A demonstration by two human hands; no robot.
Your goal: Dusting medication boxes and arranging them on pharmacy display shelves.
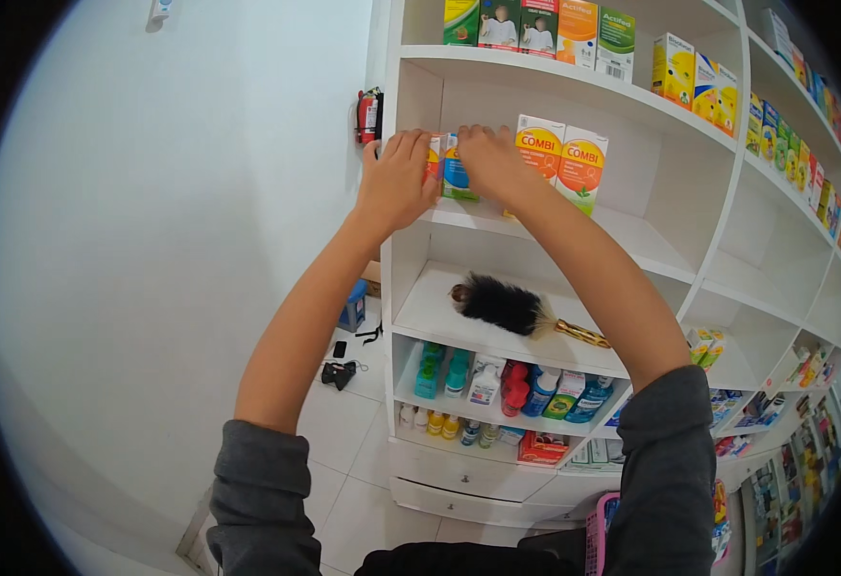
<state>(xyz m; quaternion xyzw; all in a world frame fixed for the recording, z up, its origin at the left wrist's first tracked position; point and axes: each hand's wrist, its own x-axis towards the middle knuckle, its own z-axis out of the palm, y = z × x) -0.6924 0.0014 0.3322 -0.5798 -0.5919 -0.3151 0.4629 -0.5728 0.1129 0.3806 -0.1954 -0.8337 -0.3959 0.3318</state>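
Note:
Both my hands are up at a middle shelf of a white shelving unit. My left hand (400, 180) is around the left side of a small orange-and-white carton (435, 155), its thumb across the front. Close beside that carton stands a blue carton (456, 173) with a green base. My right hand (494, 162) grips its right edge, fingers bent over the top. Two upright yellow-and-white Combi cartons (541, 144) stand just right of my right hand, partly hidden by my forearm. The backs of my hands hide parts of the cartons they touch.
A black feather duster (499, 306) lies on the shelf below. Mouthwash and other bottles (488, 378) line a lower shelf. More medicine cartons (577, 32) stand above. A fire extinguisher (368, 117) is beside the unit's left edge. A pink basket (596, 529) stands low at the right.

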